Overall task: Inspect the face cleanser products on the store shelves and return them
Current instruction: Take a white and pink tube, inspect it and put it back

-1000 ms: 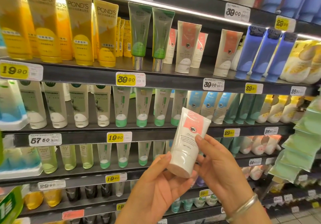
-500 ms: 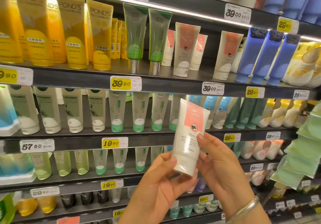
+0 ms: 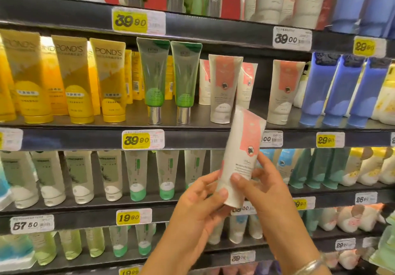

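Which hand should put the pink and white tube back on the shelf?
Probably the right hand: it grips the pink-and-white tube higher up, on the gap's side. The left hand only holds the cap end.

A single wide-angle camera, worn on the person's head, faces the store shelves [image 3: 192, 139] almost straight on and close, tilted only slightly downward. Four shelf tiers cross the picture, their edges bowing toward the sides from the lens. The hands come up from the bottom edge, right of centre, nearest the lens. No second view shares this scene.
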Action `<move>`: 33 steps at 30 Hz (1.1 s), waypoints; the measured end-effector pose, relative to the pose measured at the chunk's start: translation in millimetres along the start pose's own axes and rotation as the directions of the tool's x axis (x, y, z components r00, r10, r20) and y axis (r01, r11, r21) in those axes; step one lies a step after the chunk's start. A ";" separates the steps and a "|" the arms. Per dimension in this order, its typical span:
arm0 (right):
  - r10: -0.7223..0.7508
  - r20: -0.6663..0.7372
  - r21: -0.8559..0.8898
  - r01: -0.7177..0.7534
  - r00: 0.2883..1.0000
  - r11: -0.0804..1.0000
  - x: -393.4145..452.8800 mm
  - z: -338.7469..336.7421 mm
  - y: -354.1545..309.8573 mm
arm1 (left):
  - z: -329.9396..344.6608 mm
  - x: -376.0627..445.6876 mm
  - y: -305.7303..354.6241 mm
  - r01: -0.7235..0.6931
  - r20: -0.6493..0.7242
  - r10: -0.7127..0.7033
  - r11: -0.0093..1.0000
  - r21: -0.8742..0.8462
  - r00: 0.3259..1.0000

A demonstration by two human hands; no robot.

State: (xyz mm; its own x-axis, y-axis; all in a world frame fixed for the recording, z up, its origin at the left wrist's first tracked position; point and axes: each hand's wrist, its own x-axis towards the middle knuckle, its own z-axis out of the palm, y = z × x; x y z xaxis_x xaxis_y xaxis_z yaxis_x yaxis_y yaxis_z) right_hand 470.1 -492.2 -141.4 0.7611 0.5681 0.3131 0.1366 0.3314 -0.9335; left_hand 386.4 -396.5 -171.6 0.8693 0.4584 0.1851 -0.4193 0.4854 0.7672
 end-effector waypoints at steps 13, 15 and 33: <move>-0.098 0.044 -0.001 0.098 0.994 0.995 104.9 -31.1 -32.0 | 38.9 95.2 60.6 -0.109 0.081 0.076 0.827 0.552 0.994; -0.101 0.039 0.010 0.101 0.994 0.995 118.1 -33.9 -34.8 | 41.2 109.8 72.1 -0.157 -0.009 0.201 0.793 0.589 0.980; -0.297 -0.052 -0.385 0.255 0.954 0.887 170.6 -35.7 -21.5 | 40.8 179.4 67.5 -0.074 -0.075 0.424 0.323 0.943 0.903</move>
State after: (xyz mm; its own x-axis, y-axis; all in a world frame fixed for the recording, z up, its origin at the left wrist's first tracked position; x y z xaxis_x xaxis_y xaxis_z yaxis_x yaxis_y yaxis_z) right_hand 619.6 -429.4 -74.2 0.7183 0.4040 0.5664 0.5595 0.1484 -0.8154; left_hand 524.7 -311.9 -61.6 0.5874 0.6750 0.4464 0.0474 -0.5794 0.8137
